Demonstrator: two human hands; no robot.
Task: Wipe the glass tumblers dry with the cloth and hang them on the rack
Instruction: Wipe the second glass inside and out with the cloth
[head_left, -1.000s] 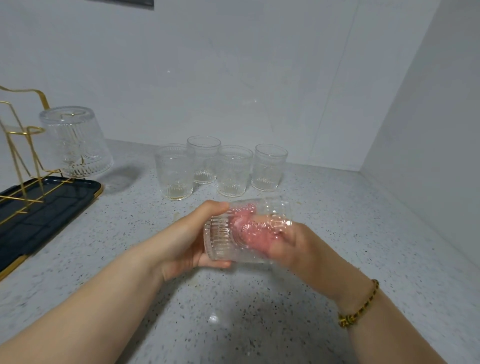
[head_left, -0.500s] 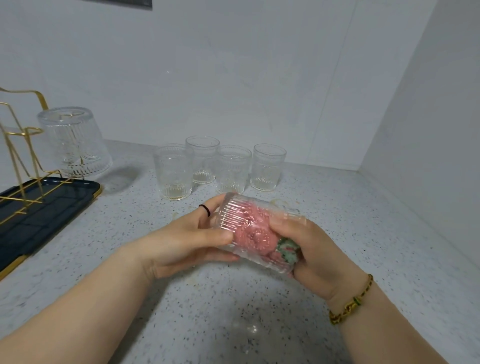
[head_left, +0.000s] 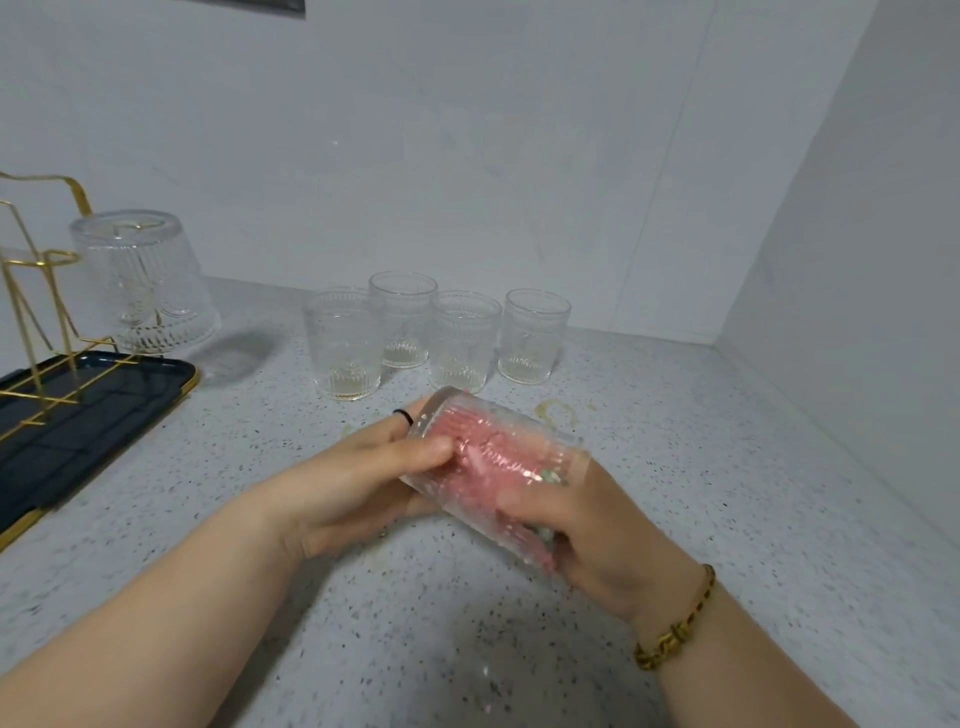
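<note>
Right now a ribbed glass tumbler (head_left: 511, 441) is held above the counter (head_left: 753, 467) between both hands, lying on its side and tilted, with its thick base toward the upper left and its mouth toward the lower right. The left hand (head_left: 358, 483) grips the base end: its thumb lies across the near side of the glass and its fingers curl round the far side. One finger wears a black ring (head_left: 402, 414).

The right hand (head_left: 613, 535) is at the mouth, its fingers pushed inside with a pink cloth (head_left: 543, 556) bunched around them. The cloth fills most of the glass and shows pink through the ribs. A gold bracelet (head_left: 675, 631) sits on the right wrist.

Behind the hands, four upright tumblers (head_left: 462, 338) stand close together on the counter, well apart from the held one. At the left edge, a gold wire rack (head_left: 47, 291) rises from a dark tray (head_left: 104, 410) with a gold rim, and an inverted tumbler (head_left: 145, 280) hangs on one of its prongs.
</note>
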